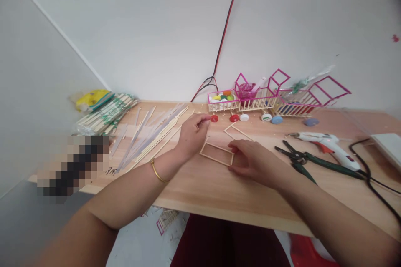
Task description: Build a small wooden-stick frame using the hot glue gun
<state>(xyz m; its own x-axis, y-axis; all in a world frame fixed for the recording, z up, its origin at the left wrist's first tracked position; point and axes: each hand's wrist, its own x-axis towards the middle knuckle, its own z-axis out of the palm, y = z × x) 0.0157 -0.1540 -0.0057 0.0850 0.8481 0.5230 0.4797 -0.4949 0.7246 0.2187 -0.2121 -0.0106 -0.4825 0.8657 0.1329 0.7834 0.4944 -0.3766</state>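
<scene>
A small rectangular frame of thin wooden sticks [217, 147] lies on the table between my hands. The thumb and fingers of my right hand [253, 159] grip its right end, at the two corners. My left hand [194, 134] hovers just past the frame's upper left corner with its fingertips pinched together. Whatever is in that pinch is too small to make out. Right behind those fingertips is a red bottle cap [214, 119]. Another piece of joined sticks [231, 127] rests beyond the frame, partly hidden by my right hand.
Carts of sticks with pink rims [255, 104] and cap wheels stand along the wall. Loose wooden sticks [156, 137] and clear glue sticks [133, 150] lie left, by bagged sticks [108, 114]. Green-handled pliers [300, 157] and a white glue gun [332, 144] with a cable lie right.
</scene>
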